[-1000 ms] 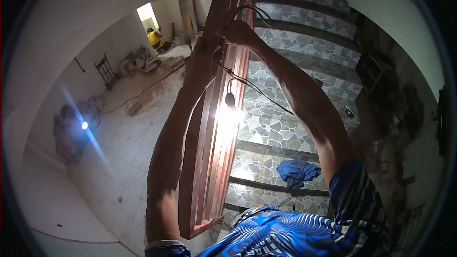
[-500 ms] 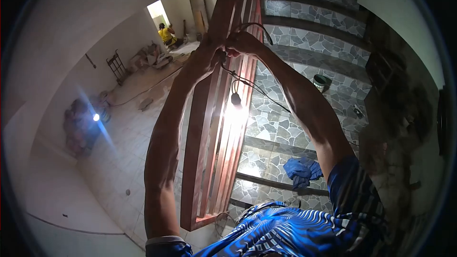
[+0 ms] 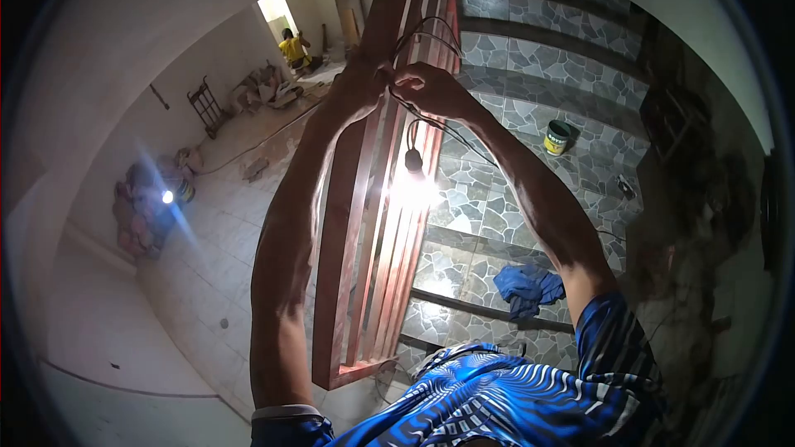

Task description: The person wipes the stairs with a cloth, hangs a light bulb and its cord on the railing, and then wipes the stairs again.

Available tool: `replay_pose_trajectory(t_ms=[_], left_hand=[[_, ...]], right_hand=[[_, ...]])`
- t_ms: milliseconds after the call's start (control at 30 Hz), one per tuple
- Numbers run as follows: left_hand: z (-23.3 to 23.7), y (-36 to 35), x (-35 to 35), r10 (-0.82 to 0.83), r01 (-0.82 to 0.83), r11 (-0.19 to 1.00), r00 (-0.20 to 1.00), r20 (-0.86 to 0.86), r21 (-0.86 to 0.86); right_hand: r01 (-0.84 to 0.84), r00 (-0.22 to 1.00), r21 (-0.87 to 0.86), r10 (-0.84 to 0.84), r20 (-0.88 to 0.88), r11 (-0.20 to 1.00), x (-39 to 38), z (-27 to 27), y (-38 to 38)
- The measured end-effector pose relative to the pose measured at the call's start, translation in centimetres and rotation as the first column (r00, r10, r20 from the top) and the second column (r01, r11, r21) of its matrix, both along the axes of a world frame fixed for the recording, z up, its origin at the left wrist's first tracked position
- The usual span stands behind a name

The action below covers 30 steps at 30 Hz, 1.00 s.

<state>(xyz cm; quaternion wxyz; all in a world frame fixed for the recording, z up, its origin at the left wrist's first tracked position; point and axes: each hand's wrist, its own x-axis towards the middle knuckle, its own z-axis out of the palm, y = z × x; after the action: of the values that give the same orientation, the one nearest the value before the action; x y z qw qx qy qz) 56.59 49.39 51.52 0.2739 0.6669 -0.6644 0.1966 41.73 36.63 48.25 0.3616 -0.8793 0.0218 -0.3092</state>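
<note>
Both my hands are at the wooden stair railing (image 3: 341,240), close together at its top. My left hand (image 3: 366,83) is closed by the rail, with black electrical cable (image 3: 451,130) at its fingertips. Beside it, my right hand (image 3: 435,93) has its fingers curled in a pinch at the same cable; the exact grip is partly hidden. Loops of cable stand up behind the hands, and a length runs down past my right forearm. Below hangs a lit light bulb (image 3: 411,190) in a black socket (image 3: 413,161), against the balusters.
Stone-patterned stairs (image 3: 530,108) rise on the right, holding a small bucket (image 3: 556,138) and a blue cloth (image 3: 527,288). On the floor at left are a hand truck (image 3: 205,106), rubble and a second light (image 3: 167,197). A person in yellow (image 3: 294,51) crouches by the far doorway.
My right hand has shifted slightly right and down, away from my left, and its fingers have loosened a little. The cable loops behind have moved, and the view has shifted slightly.
</note>
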Motion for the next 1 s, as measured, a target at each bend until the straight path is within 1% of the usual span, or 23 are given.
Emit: replay_pose_trajectory(t_ms=[67,100,167,267,300,333,367,400,500,600,633,667,700,733,833,900,933,1000], left_hand=[[0.5,0.6,-0.2,0.006,-0.003,0.999,0.999,-0.052,0.050],[0.7,0.6,-0.4,-0.002,0.004,0.999,0.999,-0.039,0.052],[0.9,0.8,-0.6,-0.016,0.017,0.998,1.000,-0.015,0.055],[0.1,0.6,-0.8,-0.151,0.136,0.981,0.982,-0.110,-0.137],[-0.5,0.3,-0.7,-0.092,0.098,0.983,0.995,0.049,-0.155],[-1.2,0.0,-0.4,-0.025,0.063,0.982,0.978,0.208,-0.180],[-1.9,-0.3,-0.1,0.049,0.030,0.977,0.933,0.358,-0.212],[-2.3,-0.5,-0.3,0.148,-0.038,0.967,0.887,0.437,-0.251],[-3.4,-0.3,-2.0,0.233,-0.141,0.892,0.958,0.168,-0.429],[-3.7,-0.4,-1.7,0.221,-0.149,0.877,0.969,0.109,-0.457],[-4.0,-0.5,-1.7,0.236,-0.185,0.882,0.970,0.065,-0.434],[-3.5,-0.2,-2.5,0.250,-0.220,0.885,0.968,0.021,-0.411],[-3.3,0.1,-2.9,0.263,-0.252,0.888,0.965,-0.024,-0.384],[-3.3,0.1,-2.9,0.270,-0.254,0.888,0.963,-0.012,-0.384],[-3.3,0.1,-2.8,0.269,-0.244,0.890,0.963,0.012,-0.385],[-3.4,0.1,-2.6,0.254,-0.231,0.888,0.967,0.007,-0.399],[-3.4,0.0,-2.5,0.231,-0.215,0.892,0.973,-0.009,-0.397],[-3.4,0.5,-2.4,0.195,-0.196,0.900,0.980,-0.043,-0.390]], right_hand=[[0.036,0.999,0.022,-0.036,-0.021,0.999,-0.2,0.4,1.0],[0.053,0.998,0.029,-0.052,-0.031,0.998,-0.1,0.6,1.3],[0.111,0.994,-0.042,-0.111,0.012,0.993,0.3,0.1,1.1],[0.149,0.988,-0.143,-0.143,0.052,0.979,0.8,-0.3,-0.1],[0.152,0.988,-0.175,-0.144,0.061,0.973,0.8,-0.2,-0.3],[0.168,0.985,-0.210,-0.154,0.078,0.963,1.0,-0.1,-0.5],[0.182,0.982,-0.246,-0.163,0.096,0.952,1.0,0.2,-0.4],[0.196,0.979,-0.279,-0.171,0.112,0.940,1.0,0.7,0.0],[0.133,0.955,-0.312,-0.206,-0.214,0.941,-0.4,4.3,1.6],[0.025,0.982,-0.330,-0.085,-0.170,0.944,0.7,4.0,0.4],[-0.028,0.992,-0.160,0.007,-0.128,0.987,0.9,3.5,0.0],[-0.089,0.993,0.013,0.090,-0.072,0.996,0.8,3.0,-0.4],[-0.154,0.987,0.184,0.158,-0.007,0.971,0.8,2.2,-1.0],[-0.202,0.979,0.218,0.187,0.088,0.955,1.0,1.4,-1.8],[-0.011,0.997,0.079,0.017,-0.073,0.997,-0.5,2.7,-1.3],[0.052,0.980,-0.148,-0.079,-0.185,0.988,-0.4,3.9,-0.6],[0.072,0.964,-0.265,-0.135,-0.230,0.962,-0.2,4.5,-0.3],[0.005,0.971,-0.418,-0.105,-0.217,0.908,0.6,5.4,-0.8]])
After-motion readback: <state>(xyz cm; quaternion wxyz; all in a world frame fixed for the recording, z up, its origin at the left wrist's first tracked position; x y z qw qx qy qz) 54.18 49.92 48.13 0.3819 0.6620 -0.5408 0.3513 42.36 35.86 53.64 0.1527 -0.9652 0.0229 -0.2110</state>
